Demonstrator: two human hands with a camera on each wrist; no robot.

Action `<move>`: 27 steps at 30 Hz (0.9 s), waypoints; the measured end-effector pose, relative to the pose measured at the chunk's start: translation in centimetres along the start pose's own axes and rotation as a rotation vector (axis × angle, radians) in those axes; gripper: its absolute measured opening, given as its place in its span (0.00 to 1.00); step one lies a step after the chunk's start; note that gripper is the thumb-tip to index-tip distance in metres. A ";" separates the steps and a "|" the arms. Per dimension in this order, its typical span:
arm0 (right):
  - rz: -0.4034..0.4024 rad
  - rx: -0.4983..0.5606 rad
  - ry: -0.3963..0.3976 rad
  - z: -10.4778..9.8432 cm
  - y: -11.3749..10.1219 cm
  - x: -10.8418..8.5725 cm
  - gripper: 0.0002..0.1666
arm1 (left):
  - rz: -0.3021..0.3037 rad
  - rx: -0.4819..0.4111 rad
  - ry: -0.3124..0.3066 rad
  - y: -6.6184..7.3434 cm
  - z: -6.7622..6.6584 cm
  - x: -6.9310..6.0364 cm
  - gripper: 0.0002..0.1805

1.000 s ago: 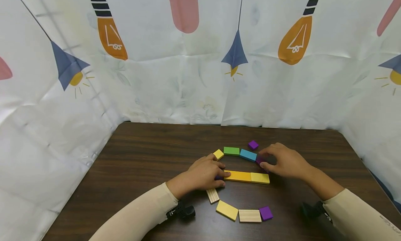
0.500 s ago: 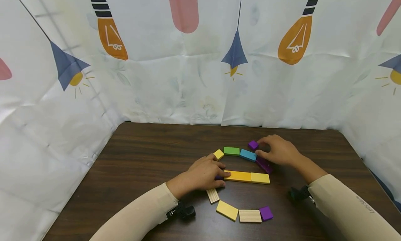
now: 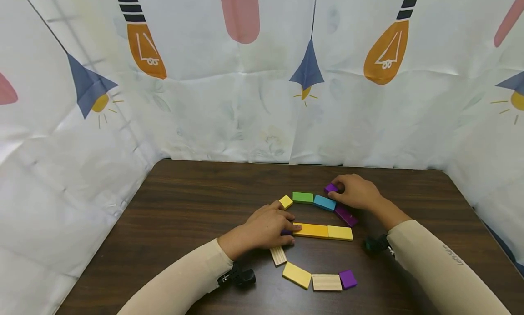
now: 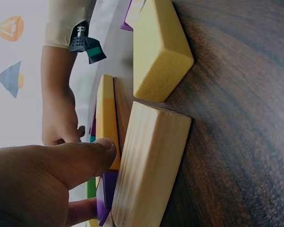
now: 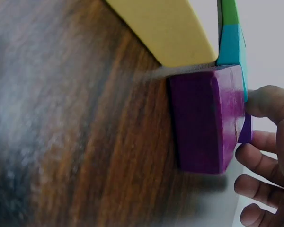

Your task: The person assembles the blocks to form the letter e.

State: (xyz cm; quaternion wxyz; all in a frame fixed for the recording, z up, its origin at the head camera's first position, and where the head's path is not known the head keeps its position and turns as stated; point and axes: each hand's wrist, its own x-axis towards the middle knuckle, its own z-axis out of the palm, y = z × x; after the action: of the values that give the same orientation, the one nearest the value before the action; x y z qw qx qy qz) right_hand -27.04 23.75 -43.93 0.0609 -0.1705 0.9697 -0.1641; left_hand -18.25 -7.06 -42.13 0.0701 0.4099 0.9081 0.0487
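My right hand [image 3: 355,191] reaches to the far right of the blocks, thumb and fingertips about a small purple block [image 3: 330,188], which they appear to pinch. Just below lies a longer dark purple block [image 3: 345,215], seen large in the right wrist view, end to end with a blue block [image 3: 324,202]. My left hand [image 3: 268,226] rests, fingers extended, over the left end of the middle row. It touches an orange block [image 3: 312,230] and a purple block [image 4: 109,185], partly hidden by the hand.
A green block [image 3: 302,197] and small yellow block [image 3: 285,202] continue the upper curve. A yellow block [image 3: 339,233] ends the middle row. Nearer lie plain wooden blocks [image 3: 326,282], another yellow block [image 3: 296,275] and a purple one [image 3: 348,279], all on the brown table [image 3: 196,192].
My right hand has left the dark purple block, moved up and left, and closed about the small purple block behind. The left hand stays in place.
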 end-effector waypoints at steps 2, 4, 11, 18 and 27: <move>0.005 0.008 -0.005 0.1 0.1 0.1 0.30 | 0.001 0.001 0.001 0.0 0.0 0.0 0.22; 0.014 0.013 -0.008 0.2 0.2 0.1 0.29 | 0.001 -0.001 0.002 0.0 0.0 0.0 0.22; 0.004 0.010 0.049 0.2 0.2 -0.5 0.26 | 0.005 0.001 0.003 0.1 0.2 0.0 0.22; -0.042 -0.023 0.098 -0.3 0.1 -2.2 0.26 | 0.006 0.002 0.000 0.0 0.2 0.0 0.22; -0.094 -0.037 0.114 -0.3 -0.1 -5.0 0.24 | 0.003 0.013 0.000 0.1 0.1 0.0 0.21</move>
State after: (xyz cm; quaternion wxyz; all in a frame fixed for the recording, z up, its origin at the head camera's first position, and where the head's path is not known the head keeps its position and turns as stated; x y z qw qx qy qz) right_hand -22.35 25.45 -43.33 -0.0055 -0.2071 0.9655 -0.1580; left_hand -18.17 -6.99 -42.24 0.0675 0.4118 0.9078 0.0430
